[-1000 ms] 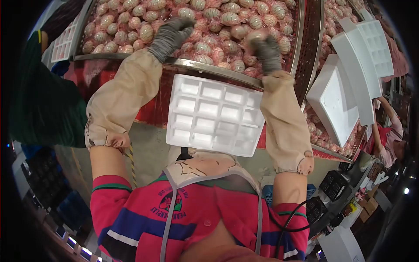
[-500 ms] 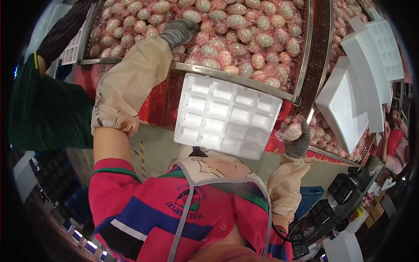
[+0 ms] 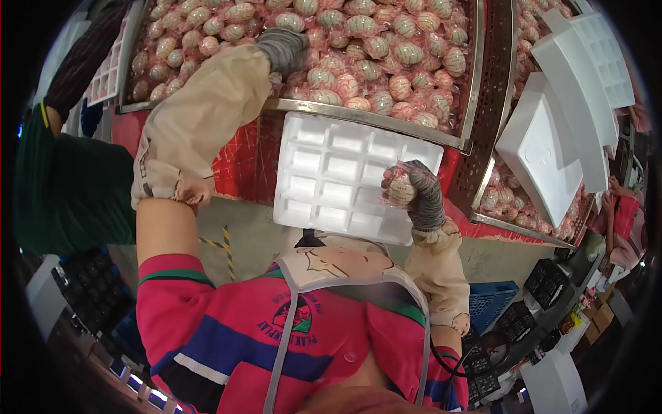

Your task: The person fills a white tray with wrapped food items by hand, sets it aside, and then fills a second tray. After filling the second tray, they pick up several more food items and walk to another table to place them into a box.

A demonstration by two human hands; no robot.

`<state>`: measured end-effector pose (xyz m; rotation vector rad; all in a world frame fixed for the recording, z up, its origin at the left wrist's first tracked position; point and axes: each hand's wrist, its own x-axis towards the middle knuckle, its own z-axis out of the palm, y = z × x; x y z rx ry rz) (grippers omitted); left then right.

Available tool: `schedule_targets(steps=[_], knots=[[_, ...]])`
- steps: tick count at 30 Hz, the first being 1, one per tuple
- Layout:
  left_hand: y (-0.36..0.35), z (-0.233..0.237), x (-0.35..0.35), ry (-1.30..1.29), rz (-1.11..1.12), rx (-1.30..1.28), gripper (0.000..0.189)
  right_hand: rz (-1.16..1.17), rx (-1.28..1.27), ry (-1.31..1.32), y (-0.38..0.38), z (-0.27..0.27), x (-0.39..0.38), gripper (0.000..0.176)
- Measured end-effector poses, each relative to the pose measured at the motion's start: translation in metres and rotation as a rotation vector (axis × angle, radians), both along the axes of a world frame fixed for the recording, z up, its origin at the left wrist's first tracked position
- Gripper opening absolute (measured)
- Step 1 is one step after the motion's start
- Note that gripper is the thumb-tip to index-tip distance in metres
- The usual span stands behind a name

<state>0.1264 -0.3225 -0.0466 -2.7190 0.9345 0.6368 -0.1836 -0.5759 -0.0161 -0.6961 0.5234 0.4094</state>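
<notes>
My right hand, in a grey knit glove, is closed around a plastic-wrapped egg with printed marks. It holds the egg above the right part of a white foam tray with rows of square pockets; hand and egg cover some pockets. My left hand, gloved the same way, rests among wrapped eggs in a metal-edged bin. The left fingertips are hidden, so whether they grip an egg does not show. Beige sleeve covers reach over both forearms.
White foam lids and trays lean over another bin of wrapped eggs at right. A perforated metal strip runs between the bins. A person in dark green stands at left, another at far right. Black crates stand lower right.
My right hand has moved left with the wrapped egg, from beside the tray to above its pockets. My left hand stays in the bin, its fingers now looking more curled.
</notes>
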Motion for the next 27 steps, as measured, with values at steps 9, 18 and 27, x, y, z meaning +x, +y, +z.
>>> schedule_targets(steps=[9,18,27], knots=[[0.021,0.01,0.014,0.092,-0.052,-0.042,0.01,-0.061,-0.069,0.011,-0.022,0.009,-0.015,0.036],[0.083,0.072,0.024,0.165,0.282,-0.31,0.023,-0.085,-0.016,0.036,-0.03,-0.01,-0.042,0.033],[-0.103,-0.009,-0.017,-0.543,-0.582,-0.25,0.052,-0.016,-0.026,0.013,0.0,-0.001,-0.032,0.037]])
